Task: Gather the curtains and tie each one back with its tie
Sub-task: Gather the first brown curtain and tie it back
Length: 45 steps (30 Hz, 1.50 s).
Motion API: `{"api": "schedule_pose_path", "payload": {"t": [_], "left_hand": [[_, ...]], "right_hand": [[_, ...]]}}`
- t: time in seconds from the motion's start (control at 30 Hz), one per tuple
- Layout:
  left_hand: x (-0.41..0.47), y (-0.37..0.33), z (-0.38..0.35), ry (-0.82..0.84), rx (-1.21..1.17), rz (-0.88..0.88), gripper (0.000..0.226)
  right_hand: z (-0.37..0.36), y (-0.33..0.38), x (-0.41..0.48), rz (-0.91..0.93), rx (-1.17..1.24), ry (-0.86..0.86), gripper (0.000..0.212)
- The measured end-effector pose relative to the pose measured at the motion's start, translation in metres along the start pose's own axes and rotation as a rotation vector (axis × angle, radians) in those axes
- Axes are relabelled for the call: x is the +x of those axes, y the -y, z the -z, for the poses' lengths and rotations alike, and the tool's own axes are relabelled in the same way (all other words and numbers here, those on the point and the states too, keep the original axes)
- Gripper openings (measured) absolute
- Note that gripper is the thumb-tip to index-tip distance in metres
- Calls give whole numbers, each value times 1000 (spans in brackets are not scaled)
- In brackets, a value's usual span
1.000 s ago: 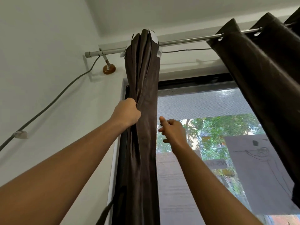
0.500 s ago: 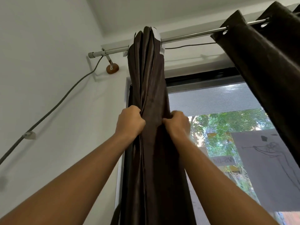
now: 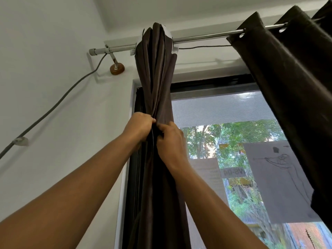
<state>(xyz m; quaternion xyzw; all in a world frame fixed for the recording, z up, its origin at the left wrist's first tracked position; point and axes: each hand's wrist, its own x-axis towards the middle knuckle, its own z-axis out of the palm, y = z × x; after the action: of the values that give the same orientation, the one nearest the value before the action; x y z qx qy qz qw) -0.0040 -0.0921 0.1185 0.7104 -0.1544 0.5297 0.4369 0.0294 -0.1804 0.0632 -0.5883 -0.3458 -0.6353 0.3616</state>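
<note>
Here's the left curtain (image 3: 156, 83), dark brown, bunched into a tight column hanging from the rod (image 3: 203, 37) at about 12 o'clock in the view, right against the window's left edge. Both hands are on it, halfway up the visible length. The left hand (image 3: 139, 125) clamps the bundle from the 9 o'clock side with its fingers curled into the folds, and the right hand (image 3: 170, 139) closes on it from the 3 o'clock side. Their knuckles nearly meet at the front. A thin dark strand (image 3: 152, 141) drops down the cloth just under the left hand. It could be the tie, it could be a hem, and I can't call it. By my reading the gathering on this side is done, but no band shows around the bundle, so the tying is yet to come. Over at 2 o'clock, the right curtain (image 3: 296, 87) hangs spread on its eyelets, ungathered and untied, so I'd say well under half the job is done. Outward now: the window (image 3: 224, 108) has a grey mesh blind pulled partway down, with green trees (image 3: 239, 133) beyond the glass and a couple of sheets (image 3: 280, 177) stuck to it, one with a line drawing. At 11 o'clock a brown bracket (image 3: 117, 69) carries the rod's end on the pale wall (image 3: 45, 51). A grey cable (image 3: 53, 106) slopes from there down toward 9 o'clock, clipped to the wall along the way.
</note>
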Motion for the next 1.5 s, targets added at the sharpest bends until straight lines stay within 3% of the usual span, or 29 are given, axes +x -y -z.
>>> {"api": "schedule_pose_path", "payload": {"t": [0.1,0.2,0.27,0.37,0.4,0.5,0.6,0.73,0.87,0.93,1.07,1.27,1.4,1.5], "left_hand": [[-2,5,1,6,62,-52,38],[0,10,4,-25,253,-139,23],[2,13,4,-54,381,-195,15],[-1,13,-4,-64,527,-290,20],[-1,14,-6,-65,546,-301,19],[2,17,-4,-109,590,-308,18],[3,24,1,-156,608,-313,18],[2,27,4,-189,602,-319,12],[-2,26,1,-211,555,-318,14],[-3,24,2,-215,504,-312,14],[-1,18,7,-165,337,-242,18],[-2,15,7,-81,135,-114,28],[-5,12,2,-70,81,-19,42],[-3,15,7,-16,184,-90,44]], "right_hand": [[-6,-6,-6,66,7,88,39],[2,-24,2,85,161,367,25],[12,-39,14,-113,394,431,43],[5,-65,42,-343,350,125,46],[0,-72,50,-423,316,107,46],[-13,-79,64,-763,470,420,62],[-13,-80,64,-860,548,538,43],[-9,-62,55,-741,547,336,16],[1,-24,27,-372,65,19,17],[2,-3,10,-214,-58,-38,16],[-6,15,-13,-50,-155,-44,26],[-10,19,-20,-61,-58,-99,31],[-12,18,-20,37,-158,26,29],[-1,9,-10,43,14,260,21]]}}
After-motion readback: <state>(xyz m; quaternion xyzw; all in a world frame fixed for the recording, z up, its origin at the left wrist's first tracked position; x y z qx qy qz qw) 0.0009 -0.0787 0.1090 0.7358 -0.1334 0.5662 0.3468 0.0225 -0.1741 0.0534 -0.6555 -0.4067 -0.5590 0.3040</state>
